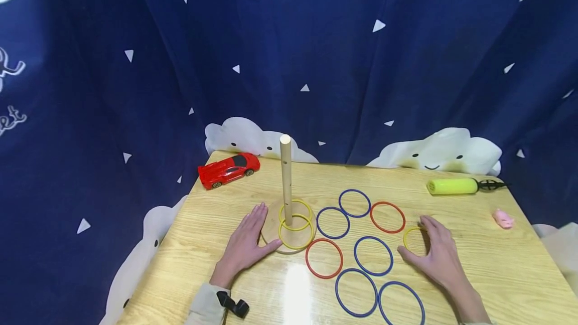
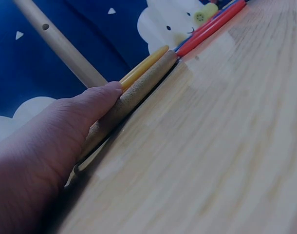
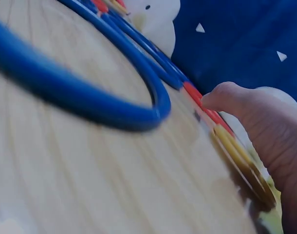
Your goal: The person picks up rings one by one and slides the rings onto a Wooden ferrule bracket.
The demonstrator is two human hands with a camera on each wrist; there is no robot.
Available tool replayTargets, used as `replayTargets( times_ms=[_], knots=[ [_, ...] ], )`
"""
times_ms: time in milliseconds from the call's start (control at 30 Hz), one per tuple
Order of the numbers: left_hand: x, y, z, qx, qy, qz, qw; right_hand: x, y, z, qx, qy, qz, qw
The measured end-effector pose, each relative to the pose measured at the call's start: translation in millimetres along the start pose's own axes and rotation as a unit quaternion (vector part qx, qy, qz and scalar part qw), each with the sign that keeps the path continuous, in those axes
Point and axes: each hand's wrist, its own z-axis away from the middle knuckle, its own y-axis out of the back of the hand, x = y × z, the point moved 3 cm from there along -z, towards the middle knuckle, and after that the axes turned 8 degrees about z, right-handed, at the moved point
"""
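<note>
Near table's front edge, your left hand (image 1: 246,245) lies flat, fingers straight, against peg base (image 1: 271,229). Right hand (image 1: 435,255) spread open over yellow ring (image 1: 414,239), toward right edge. Pinch rim cleanly; keep base steady.

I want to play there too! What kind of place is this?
Probably a play corner set up at a wooden table: a ring-toss peg with coloured rings around it, a red toy car, and a dark blue cloud-print curtain hung behind.
</note>
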Motion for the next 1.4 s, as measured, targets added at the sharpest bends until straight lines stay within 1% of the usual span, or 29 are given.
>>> replayTargets(
  times_ms=[133, 267, 367, 500, 633, 833, 900, 1067, 1400],
  knots=[
    [-0.3, -0.3, 0.2, 0.003, -0.001, -0.002, 1.0, 10, 3, 6, -0.016, -0.019, 0.021, 0.999],
    [-0.5, 0.1, 0.4, 0.006, -0.001, -0.003, 1.0, 18, 7, 10, -0.033, -0.038, 0.029, 0.998],
    [-0.7, 0.1, 1.7, -0.002, 0.007, -0.002, 1.0, 21, 8, 14, -0.045, -0.043, 0.033, 0.998],
    [0.7, 0.1, 3.6, -0.011, 0.011, 0.005, 0.9999, 24, 13, 19, -0.053, -0.036, 0.041, 0.997],
    [2.1, 0.4, 3.6, -0.008, 0.009, 0.013, 0.9998, 27, 19, 20, -0.051, -0.023, 0.037, 0.998],
    [1.0, -0.6, 1.6, -0.011, 0.008, 0.003, 0.9999, 33, 22, 20, -0.053, -0.017, 0.034, 0.998],
    [0.2, -1.0, 1.0, -0.016, 0.011, 0.002, 0.9998, 35, 22, 21, -0.048, -0.017, 0.029, 0.998],
    [-1.1, -1.6, 1.1, -0.021, 0.014, 0.001, 0.9997, 37, 18, 22, -0.019, -0.01, 0.03, 0.999],
    [-1.5, -0.5, 0.7, -0.025, 0.019, 0.001, 0.9995, 32, 17, 22, 0.018, 0.001, 0.038, 0.999]
  ],
)
